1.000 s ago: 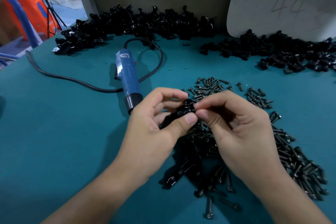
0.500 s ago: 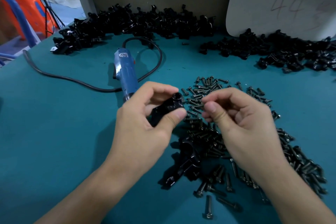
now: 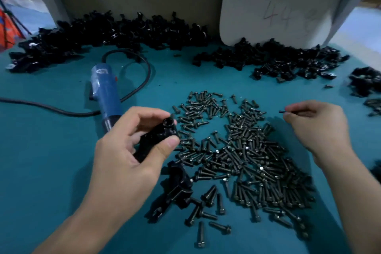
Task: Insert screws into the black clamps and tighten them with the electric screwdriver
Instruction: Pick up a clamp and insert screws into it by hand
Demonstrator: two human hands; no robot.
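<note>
The electric screwdriver (image 3: 106, 97) was seen lying unused at the left, just beside the left hand (image 3: 132, 150), by whose curled fingers a black clamp (image 3: 158, 136) was gripped, its hole showing at the top. Right of the screw pile (image 3: 237, 150), one screw (image 3: 285, 112) was pinched by the right hand (image 3: 317, 128). It would best be aligned squarely with that hole before being driven.

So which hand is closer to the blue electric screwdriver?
Left. The left hand, holding a black plastic clamp, is beside the tip of the blue electric screwdriver; the right hand, pinching a small dark screw, is far across the pile of dark metal screws.
</note>
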